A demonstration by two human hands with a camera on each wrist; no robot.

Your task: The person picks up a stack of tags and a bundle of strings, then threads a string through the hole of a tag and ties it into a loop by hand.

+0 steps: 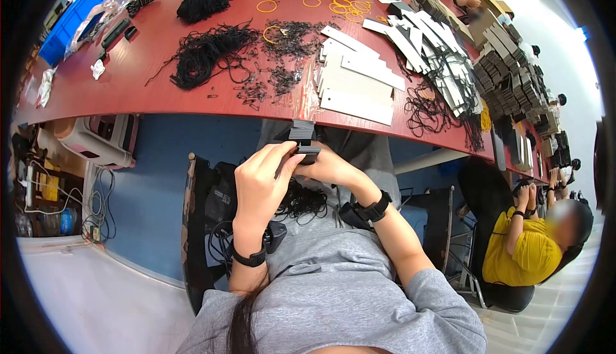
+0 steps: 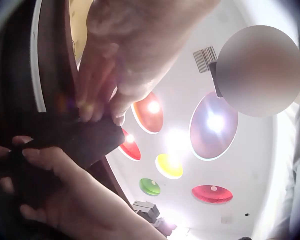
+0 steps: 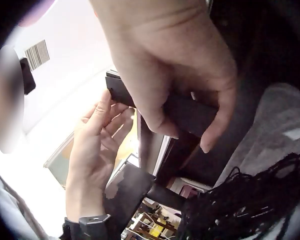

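Over the lap, just below the table edge, both hands hold a stack of flat black cards (image 1: 301, 131). My left hand (image 1: 260, 176) pinches the near end of the stack between thumb and fingers. My right hand (image 1: 330, 165) grips it from the other side. In the left wrist view the black cards (image 2: 97, 142) are dark, with fingertips on their upper edge. In the right wrist view the thumb and fingers of the right hand (image 3: 177, 75) curl round the stack (image 3: 190, 116), while the left thumb presses its far end. A bundle of black cord (image 1: 301, 200) lies on the lap.
On the red table (image 1: 147, 91) lie black cords (image 1: 212, 52), small black pins (image 1: 282, 78), pale cards (image 1: 359, 84) and yellow rubber bands (image 1: 350, 9). A blue bin (image 1: 74, 20) stands at the far left. Stacked cards (image 1: 513, 78) line the right, where a person in yellow (image 1: 523, 251) sits.
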